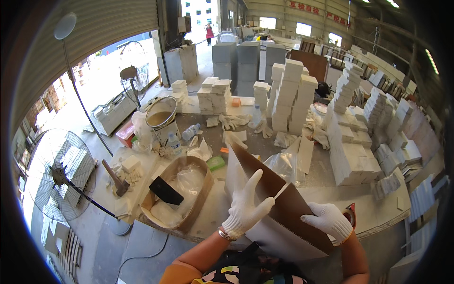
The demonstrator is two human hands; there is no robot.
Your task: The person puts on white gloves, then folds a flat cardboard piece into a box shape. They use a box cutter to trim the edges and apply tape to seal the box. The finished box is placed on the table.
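Observation:
A folding cardboard box point(279, 208), brown inside and white outside, stands tilted on the near edge of the table before me. My left hand point(242, 208), in a white knit glove, is against its left side with finger and thumb spread apart. A narrow white edge point(282, 190) shows by the left thumb; what it belongs to I cannot tell. Also gloved, my right hand point(329, 221) grips the box's right wall, thumb on the brown inner face and the other fingers mostly hidden.
Left of the box, an oval tray point(206, 185) holds plastic bags and a black phone point(166, 190). Beyond it are a hammer point(116, 179), a bucket point(161, 111) and bottles. White block stacks point(347, 154) line the right and back. A red tool point(350, 214) lies by my right hand.

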